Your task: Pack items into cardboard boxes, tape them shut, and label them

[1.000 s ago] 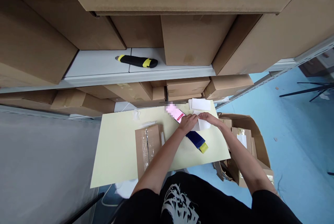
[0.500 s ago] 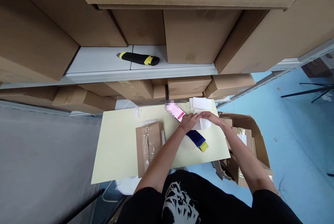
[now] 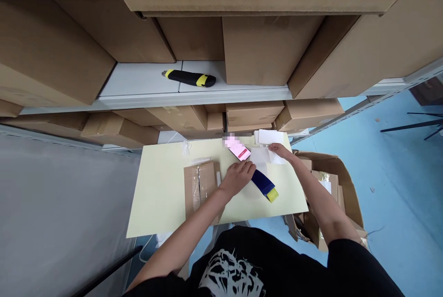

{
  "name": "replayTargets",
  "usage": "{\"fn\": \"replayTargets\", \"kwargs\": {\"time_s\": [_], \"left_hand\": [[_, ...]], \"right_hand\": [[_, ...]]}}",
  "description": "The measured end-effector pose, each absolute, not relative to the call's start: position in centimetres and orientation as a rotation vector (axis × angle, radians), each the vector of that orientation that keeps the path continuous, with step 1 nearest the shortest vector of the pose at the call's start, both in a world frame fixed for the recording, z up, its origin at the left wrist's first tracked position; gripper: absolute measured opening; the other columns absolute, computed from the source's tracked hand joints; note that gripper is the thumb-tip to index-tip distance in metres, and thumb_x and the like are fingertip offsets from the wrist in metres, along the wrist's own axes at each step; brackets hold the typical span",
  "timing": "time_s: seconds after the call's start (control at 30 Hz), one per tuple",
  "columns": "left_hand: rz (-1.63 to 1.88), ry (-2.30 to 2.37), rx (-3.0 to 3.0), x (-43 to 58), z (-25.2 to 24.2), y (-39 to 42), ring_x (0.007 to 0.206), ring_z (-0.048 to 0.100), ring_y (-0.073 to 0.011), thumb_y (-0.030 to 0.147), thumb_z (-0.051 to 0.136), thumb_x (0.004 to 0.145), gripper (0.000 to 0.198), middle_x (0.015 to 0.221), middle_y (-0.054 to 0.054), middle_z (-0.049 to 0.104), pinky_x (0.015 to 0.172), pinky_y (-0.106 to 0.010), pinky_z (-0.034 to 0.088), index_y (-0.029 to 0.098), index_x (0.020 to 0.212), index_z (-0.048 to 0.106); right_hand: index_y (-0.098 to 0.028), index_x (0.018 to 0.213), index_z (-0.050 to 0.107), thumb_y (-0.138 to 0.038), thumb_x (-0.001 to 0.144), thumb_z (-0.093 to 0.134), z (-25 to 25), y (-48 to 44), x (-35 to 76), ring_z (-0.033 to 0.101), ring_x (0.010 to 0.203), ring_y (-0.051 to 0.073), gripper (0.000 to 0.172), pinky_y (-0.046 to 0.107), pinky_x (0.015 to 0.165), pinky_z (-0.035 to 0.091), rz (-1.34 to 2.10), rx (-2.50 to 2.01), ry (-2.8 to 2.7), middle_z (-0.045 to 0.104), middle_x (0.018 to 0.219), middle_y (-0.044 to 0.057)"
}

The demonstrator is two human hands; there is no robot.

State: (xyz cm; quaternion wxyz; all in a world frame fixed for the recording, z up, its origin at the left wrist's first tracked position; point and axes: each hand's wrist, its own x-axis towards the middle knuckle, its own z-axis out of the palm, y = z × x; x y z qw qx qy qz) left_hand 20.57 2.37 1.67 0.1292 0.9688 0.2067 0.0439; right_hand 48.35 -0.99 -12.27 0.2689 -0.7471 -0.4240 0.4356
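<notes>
My right hand (image 3: 279, 150) pinches a white paper sheet (image 3: 278, 157) at its upper edge. A second, fainter white sheet (image 3: 259, 156) lies just to its left. My left hand (image 3: 238, 176) is closed, fingers pressed together and curled down, below a phone (image 3: 241, 151) with a pink screen. Whatever its fingertips hold, if anything, is hidden. Beside those fingertips a dark blue flat piece (image 3: 262, 181) with a yellow end (image 3: 272, 194) slants across the table. A taped cardboard box (image 3: 201, 184) lies left of my left hand, partly behind the forearm.
White papers (image 3: 270, 137) lie at the pale table's (image 3: 159, 186) back right edge. A black and yellow utility knife (image 3: 189, 78) rests on the shelf (image 3: 138, 82) among cardboard boxes. An open carton (image 3: 341, 168) with boxes stands on the floor at the right.
My hands, together over the white paper before, are now apart. The left has moved left and nearer to me; the right stays with the sheet. The view has shifted slightly.
</notes>
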Motion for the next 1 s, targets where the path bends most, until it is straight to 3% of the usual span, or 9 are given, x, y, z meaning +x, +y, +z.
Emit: {"fn": "replayTargets", "kwargs": {"time_s": [0.13, 0.23, 0.33, 0.43, 0.5, 0.6, 0.73, 1.0], "left_hand": [[0.502, 0.817, 2.795, 14.1, 5.7, 1.4, 0.09, 0.063, -0.0156, 0.006, 0.037, 0.087, 0.026, 0.096, -0.004, 0.067, 0.073, -0.026, 0.047, 0.02, 0.1, 0.056], [0.69, 1.086, 2.598, 9.3, 8.5, 1.1, 0.085, 0.064, -0.0147, 0.015, 0.044, 0.087, 0.015, 0.09, -0.001, 0.068, 0.071, -0.025, 0.05, 0.022, 0.093, 0.055], [0.726, 1.333, 2.328, 5.5, 10.3, 1.2, 0.076, 0.064, -0.0153, 0.024, 0.046, 0.087, 0.007, 0.084, -0.001, 0.066, 0.064, -0.026, 0.052, 0.023, 0.087, 0.053], [0.686, 1.444, 2.109, 3.3, 10.5, 1.6, 0.075, 0.064, -0.0162, 0.031, 0.046, 0.087, 0.01, 0.086, -0.002, 0.064, 0.056, -0.025, 0.05, 0.023, 0.089, 0.052], [0.598, 1.42, 2.017, 2.8, 10.0, 1.8, 0.076, 0.064, -0.0168, 0.034, 0.044, 0.087, 0.013, 0.086, -0.002, 0.063, 0.053, -0.025, 0.049, 0.023, 0.089, 0.051], [0.43, 1.305, 1.964, 3.0, 9.0, 2.5, 0.071, 0.062, -0.0157, 0.034, 0.041, 0.086, 0.013, 0.08, 0.0, 0.061, 0.058, -0.026, 0.049, 0.024, 0.085, 0.049], [0.303, 1.235, 1.924, 3.7, 7.5, 3.5, 0.062, 0.057, -0.0133, 0.031, 0.042, 0.083, 0.01, 0.07, 0.003, 0.058, 0.06, -0.026, 0.046, 0.023, 0.082, 0.048], [0.268, 1.274, 1.715, 2.3, 3.5, 5.4, 0.056, 0.058, -0.0117, 0.028, 0.045, 0.08, 0.007, 0.066, 0.004, 0.058, 0.056, -0.023, 0.045, 0.022, 0.082, 0.047]], "right_hand": [[-0.02, 0.066, 0.061, -0.035, 0.073, 0.06, -13.0, 0.0, 47.2, 0.059, 0.081, 0.024, 0.017, 0.04, 0.08, 0.044, 1.044, -2.159, -1.188, 0.068, 0.079, 0.008], [-0.019, 0.074, 0.065, -0.022, 0.07, 0.063, -12.6, 0.2, 45.9, 0.058, 0.092, 0.03, 0.005, 0.046, 0.089, 0.04, 0.943, -2.234, -1.214, 0.068, 0.088, 0.012], [-0.017, 0.086, 0.066, -0.015, 0.068, 0.062, -11.3, -0.1, 44.6, 0.052, 0.106, 0.033, 0.019, 0.049, 0.097, 0.033, 0.842, -2.242, -1.247, 0.064, 0.102, 0.017], [-0.013, 0.099, 0.063, -0.019, 0.075, 0.055, -8.9, -0.7, 42.6, 0.045, 0.116, 0.034, 0.026, 0.05, 0.101, 0.029, 0.744, -2.211, -1.257, 0.058, 0.114, 0.02], [-0.013, 0.104, 0.06, -0.026, 0.084, 0.045, -6.8, -1.4, 40.2, 0.05, 0.111, 0.031, 0.028, 0.048, 0.097, 0.036, 0.721, -2.168, -1.267, 0.058, 0.113, 0.018], [-0.019, 0.1, 0.059, -0.04, 0.093, 0.029, -2.9, -3.1, 34.7, 0.061, 0.085, 0.021, 0.037, 0.036, 0.077, 0.049, 0.86, -1.998, -1.298, 0.066, 0.092, 0.008], [-0.022, 0.09, 0.06, -0.051, 0.091, 0.034, 1.3, -5.4, 26.2, 0.061, 0.074, 0.018, 0.039, 0.031, 0.064, 0.049, 1.232, -1.621, -1.144, 0.066, 0.084, 0.006], [-0.026, 0.07, 0.05, -0.057, 0.085, 0.04, 0.4, -6.4, 18.8, 0.052, 0.058, 0.019, 0.036, 0.032, 0.058, 0.041, 1.226, -1.786, -1.058, 0.056, 0.062, 0.001]]}}
